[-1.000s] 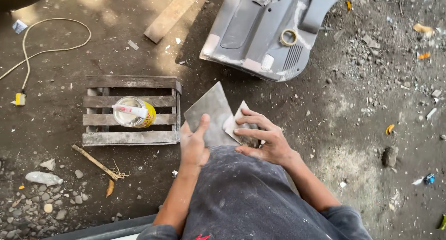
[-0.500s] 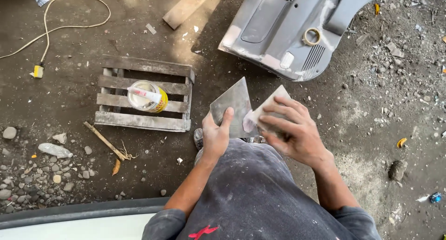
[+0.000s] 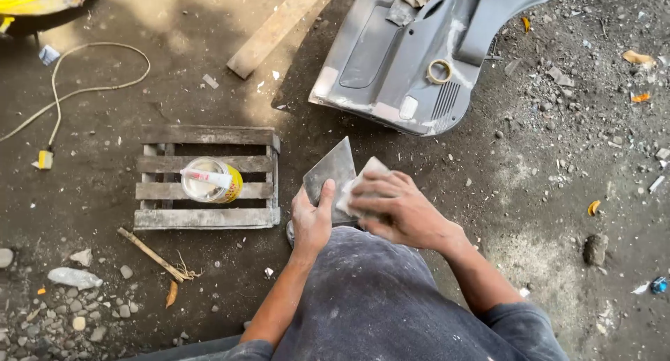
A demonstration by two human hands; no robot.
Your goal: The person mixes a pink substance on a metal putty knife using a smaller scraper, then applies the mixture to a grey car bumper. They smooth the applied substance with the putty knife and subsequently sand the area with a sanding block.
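1. We see a grey, roughly triangular panel piece (image 3: 333,171) propped on our knee, its point aimed away from us toward the far side of the dirt ground (image 3: 558,193).
2. Our left hand (image 3: 311,221) clamps the panel's near edge: the thumb lies over its face and the other fingers are curled behind it, pressed together on the piece.
3. Our right hand (image 3: 398,209) lies flat on a pale folded sheet of sandpaper (image 3: 357,185), fingers close together and pressing the sheet against the panel's right side.
4. Both forearms run back to us over dusty dark trousers (image 3: 377,298) at the lower edge of the view.
5. Just to the left of the panel, a small wooden pallet (image 3: 209,136) lies on the ground. A round tin with a yellow side (image 3: 209,182) stands on its middle slats, and a small white tube (image 3: 204,176) rests across the tin's top.
6. Beyond the panel, well apart from it, lies a large grey car door trim (image 3: 391,61) with a ring of tape (image 3: 439,71) on it.
7. A wooden plank (image 3: 276,29) lies to the left of that trim, and a pale cable (image 3: 91,89) curls toward the far left corner.
8. A stick (image 3: 150,253) and loose stones (image 3: 77,312) lie near the lower left.
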